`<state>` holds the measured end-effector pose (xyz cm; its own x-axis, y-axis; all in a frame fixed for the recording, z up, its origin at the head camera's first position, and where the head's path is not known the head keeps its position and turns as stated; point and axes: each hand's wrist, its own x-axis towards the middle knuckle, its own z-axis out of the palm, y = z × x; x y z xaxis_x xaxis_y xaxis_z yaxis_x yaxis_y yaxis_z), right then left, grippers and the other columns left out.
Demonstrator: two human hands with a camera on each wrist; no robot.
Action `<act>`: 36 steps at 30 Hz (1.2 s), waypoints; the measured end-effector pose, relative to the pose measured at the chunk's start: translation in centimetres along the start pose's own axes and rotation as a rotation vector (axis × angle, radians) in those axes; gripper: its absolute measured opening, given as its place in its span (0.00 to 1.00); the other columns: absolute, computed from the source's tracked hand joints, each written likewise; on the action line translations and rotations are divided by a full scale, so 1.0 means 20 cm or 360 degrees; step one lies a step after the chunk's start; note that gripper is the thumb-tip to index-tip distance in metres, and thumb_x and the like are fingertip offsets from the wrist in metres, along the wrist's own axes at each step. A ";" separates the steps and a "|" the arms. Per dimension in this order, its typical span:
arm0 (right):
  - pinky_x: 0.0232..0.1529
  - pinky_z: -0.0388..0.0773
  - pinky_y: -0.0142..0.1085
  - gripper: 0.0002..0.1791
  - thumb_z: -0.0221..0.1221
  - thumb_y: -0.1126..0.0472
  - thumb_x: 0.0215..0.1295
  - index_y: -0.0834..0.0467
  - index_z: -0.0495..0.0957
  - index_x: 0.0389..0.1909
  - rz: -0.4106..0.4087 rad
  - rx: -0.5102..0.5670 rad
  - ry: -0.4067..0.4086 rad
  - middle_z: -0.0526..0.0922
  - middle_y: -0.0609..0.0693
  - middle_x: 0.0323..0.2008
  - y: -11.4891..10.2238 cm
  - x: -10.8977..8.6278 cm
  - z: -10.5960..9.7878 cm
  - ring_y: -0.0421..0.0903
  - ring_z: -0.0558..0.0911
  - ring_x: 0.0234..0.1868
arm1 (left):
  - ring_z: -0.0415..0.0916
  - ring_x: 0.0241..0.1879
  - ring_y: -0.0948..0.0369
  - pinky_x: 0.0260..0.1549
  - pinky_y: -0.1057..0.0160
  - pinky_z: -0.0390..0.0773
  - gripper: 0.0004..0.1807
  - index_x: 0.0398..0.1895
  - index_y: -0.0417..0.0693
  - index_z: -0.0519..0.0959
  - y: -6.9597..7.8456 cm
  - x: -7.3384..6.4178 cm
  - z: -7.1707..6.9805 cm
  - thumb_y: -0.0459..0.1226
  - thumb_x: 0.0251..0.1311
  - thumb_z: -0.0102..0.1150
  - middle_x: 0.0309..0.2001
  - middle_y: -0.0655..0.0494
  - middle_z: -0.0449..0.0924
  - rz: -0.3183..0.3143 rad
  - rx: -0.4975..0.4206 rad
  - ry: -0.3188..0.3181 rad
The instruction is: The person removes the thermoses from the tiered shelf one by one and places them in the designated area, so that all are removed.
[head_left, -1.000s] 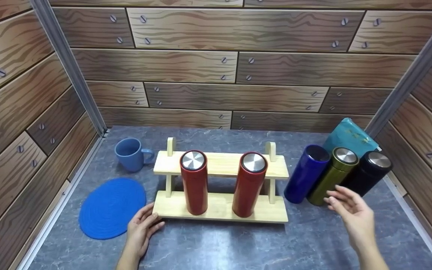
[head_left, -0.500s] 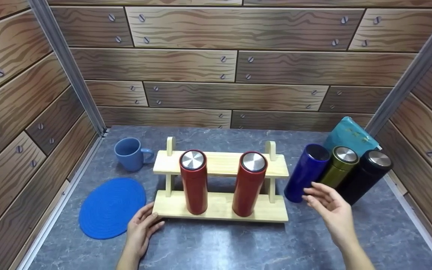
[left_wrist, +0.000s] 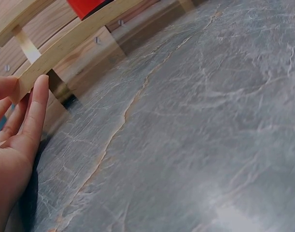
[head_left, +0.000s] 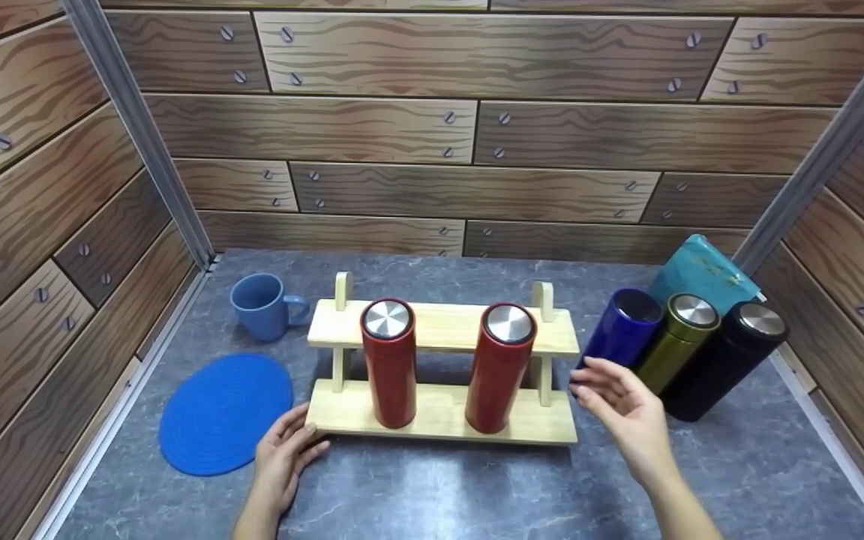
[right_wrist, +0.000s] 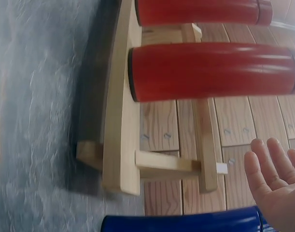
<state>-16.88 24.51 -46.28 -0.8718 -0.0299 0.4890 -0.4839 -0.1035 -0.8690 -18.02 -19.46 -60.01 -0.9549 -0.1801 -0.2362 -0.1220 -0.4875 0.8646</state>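
Rack [head_left: 443, 328] of pale wood, two-tiered, standing on grey marbled tabletop [head_left: 432, 491]. Carries left red flask [head_left: 393, 379] and right red flask [head_left: 497, 382], both upright on its lower board, spaced apart probably for even balance. At the rack's front left corner, left hand [head_left: 278, 465], pinching the lower board's end, likely to keep it from sliding. Beside the rack's right end, right hand [head_left: 631, 420], holding nothing, fingers loosely curved, in front of blue flask [head_left: 621, 330]; cannot tell whether touching it. Farther right of the rack, olive flask [head_left: 676, 345], then black flask [head_left: 728, 360], in a close row, perhaps for easy reach, with teal pouch [head_left: 702, 274] behind. Left of the rack, blue mug [head_left: 261, 311], handle towards it, and nearer, round blue mat [head_left: 226, 416], lying flat, apparently clear of the work.
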 end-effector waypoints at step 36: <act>0.49 0.77 0.38 0.38 0.65 0.77 0.48 0.65 0.63 0.63 0.0037 -0.0083 -0.0063 0.74 0.59 0.54 0.00 0.21 0.34 0.50 0.74 0.53 | 0.78 0.43 0.52 0.41 0.52 0.81 0.31 0.62 0.35 0.65 0.00 0.00 0.00 0.27 0.53 0.63 0.50 0.45 0.73 0.0004 -0.0005 0.0002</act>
<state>-20.07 17.54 -43.62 -0.8795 -0.0713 0.4706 -0.4680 -0.0506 -0.8823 -17.99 -19.44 -59.94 -0.9549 -0.1823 -0.2345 -0.1187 -0.4897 0.8638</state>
